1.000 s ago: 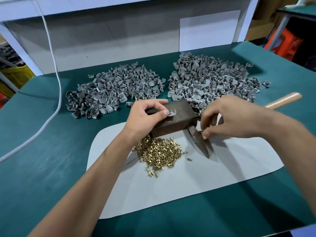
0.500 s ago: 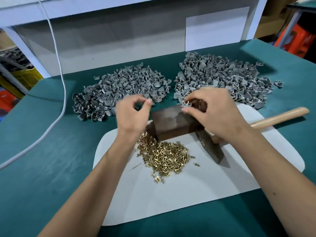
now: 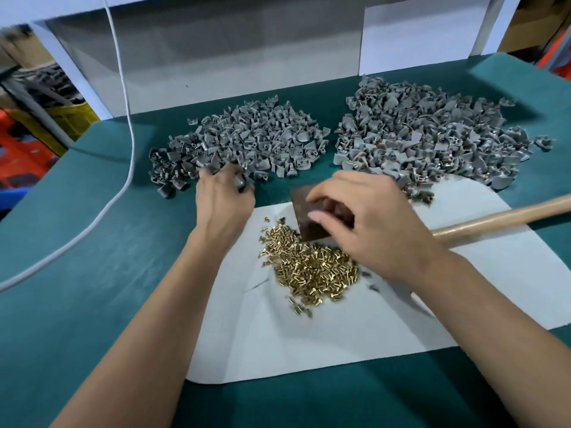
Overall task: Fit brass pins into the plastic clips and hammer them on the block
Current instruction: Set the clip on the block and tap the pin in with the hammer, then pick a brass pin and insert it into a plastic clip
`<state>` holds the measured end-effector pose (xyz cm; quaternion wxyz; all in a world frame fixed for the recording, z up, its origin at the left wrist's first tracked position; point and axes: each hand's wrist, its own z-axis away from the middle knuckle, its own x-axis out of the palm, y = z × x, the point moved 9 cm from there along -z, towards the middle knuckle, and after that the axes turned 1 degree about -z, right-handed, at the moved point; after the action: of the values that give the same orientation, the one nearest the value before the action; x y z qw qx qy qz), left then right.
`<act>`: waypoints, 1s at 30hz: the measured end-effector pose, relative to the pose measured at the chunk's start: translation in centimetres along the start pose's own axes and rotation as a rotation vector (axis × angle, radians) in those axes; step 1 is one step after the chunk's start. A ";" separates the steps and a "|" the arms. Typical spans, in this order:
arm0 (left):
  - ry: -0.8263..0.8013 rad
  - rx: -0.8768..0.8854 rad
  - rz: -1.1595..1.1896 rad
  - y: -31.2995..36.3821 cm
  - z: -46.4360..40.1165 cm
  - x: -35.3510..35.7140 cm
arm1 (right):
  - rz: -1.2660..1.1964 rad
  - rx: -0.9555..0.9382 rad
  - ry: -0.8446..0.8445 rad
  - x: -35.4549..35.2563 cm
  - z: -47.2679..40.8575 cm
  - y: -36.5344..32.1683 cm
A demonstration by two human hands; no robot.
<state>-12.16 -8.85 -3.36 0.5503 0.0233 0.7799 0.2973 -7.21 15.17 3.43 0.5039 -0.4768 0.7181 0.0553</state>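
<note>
My left hand (image 3: 224, 196) reaches into the near edge of the left pile of grey plastic clips (image 3: 247, 140), and its fingers curl round a grey clip (image 3: 239, 182). Over the dark brown block (image 3: 301, 214) hovers my right hand (image 3: 364, 220), thumb and fingers loosely curled, with nothing visible between them. A heap of brass pins (image 3: 309, 267) lies on the white sheet (image 3: 309, 341) just in front of the block. The hammer's wooden handle (image 3: 500, 216) runs off to the right; its head is mostly hidden under my right wrist.
A second, larger pile of grey clips (image 3: 432, 140) lies at the back right. A white cable (image 3: 131, 134) hangs down and trails across the green table (image 3: 92, 273) on the left. A grey panel closes off the back.
My left hand has moved from the block out to the left clip pile. My right hand no longer shows the clip it held and has drawn back over the block.
</note>
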 end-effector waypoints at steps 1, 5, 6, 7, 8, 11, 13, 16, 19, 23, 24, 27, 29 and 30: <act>-0.005 0.049 0.035 0.6 0.1 0.1 | -0.012 -0.063 -0.102 1.4 0.1 -1.4; -0.001 0.173 0.152 2.4 0.3 0.0 | 0.070 -0.250 -0.387 5.3 0.9 -4.8; -0.002 0.168 0.187 2.6 0.4 0.0 | 0.106 -0.281 -0.402 5.6 1.2 -5.1; -0.002 0.152 0.231 2.5 0.3 -0.1 | 0.140 -0.299 -0.408 5.8 1.3 -5.3; -0.002 0.133 0.276 2.5 0.3 -0.1 | 0.165 -0.303 -0.413 6.0 1.4 -5.4; 0.053 0.073 0.244 1.9 0.4 -0.7 | 0.184 -0.300 -0.409 6.0 1.5 -5.6; 0.126 0.036 0.070 1.5 0.6 -1.5 | 0.181 -0.295 -0.409 5.8 1.4 -5.7; 0.109 -0.010 0.037 1.3 0.8 -1.6 | 0.183 -0.279 -0.426 5.8 1.4 -6.0; 0.079 -0.040 0.094 1.4 1.1 -1.4 | 0.194 -0.263 -0.440 6.0 1.5 -6.1; 0.084 -0.040 0.106 1.7 1.3 -1.3 | 0.216 -0.248 -0.444 6.2 1.6 -6.0; 0.086 -0.048 0.104 1.6 1.3 -1.3 | 0.218 -0.244 -0.444 6.2 1.7 -5.9; 0.083 -0.078 0.117 1.5 1.4 -1.3 | 0.201 -0.245 -0.438 6.0 1.6 -6.0; 0.074 -0.082 0.136 1.6 1.5 -1.3 | 0.192 -0.251 -0.430 6.0 1.6 -6.3; 0.073 -0.076 0.147 1.7 1.6 -1.4 | 0.198 -0.255 -0.432 6.1 1.6 -6.4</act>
<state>-10.76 -7.26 -1.71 0.4986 0.0484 0.7838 0.3670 -1.61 8.74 0.50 0.5733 -0.4410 0.6244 0.2949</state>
